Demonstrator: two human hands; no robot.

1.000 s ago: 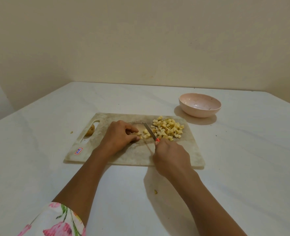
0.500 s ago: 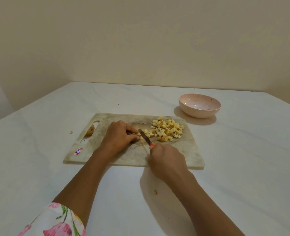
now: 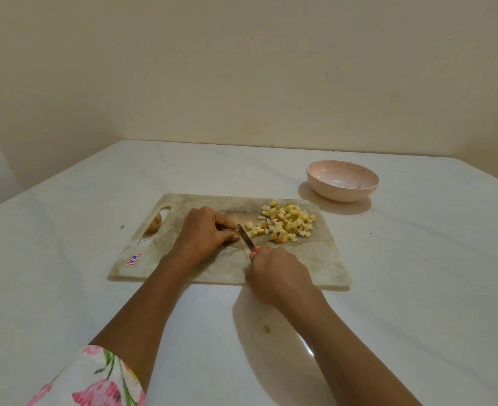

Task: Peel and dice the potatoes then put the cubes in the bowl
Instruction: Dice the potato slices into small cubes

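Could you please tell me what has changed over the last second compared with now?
The right hand has slid the knife leftward, away from the potato cubes and up to the fingertips of the left hand. That hand, the cubes, the bowl, the cutting board and the small potato in its handle slot stayed put.

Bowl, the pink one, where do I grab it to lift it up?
Probably pinch the bowl by its rim on the right side, thumb inside and fingers on the outer wall, coming from the right. It stands upright, mouth open, and its smooth round wall has no handle. The cutting board and potato cubes lie to its near left, so the right looks freer.
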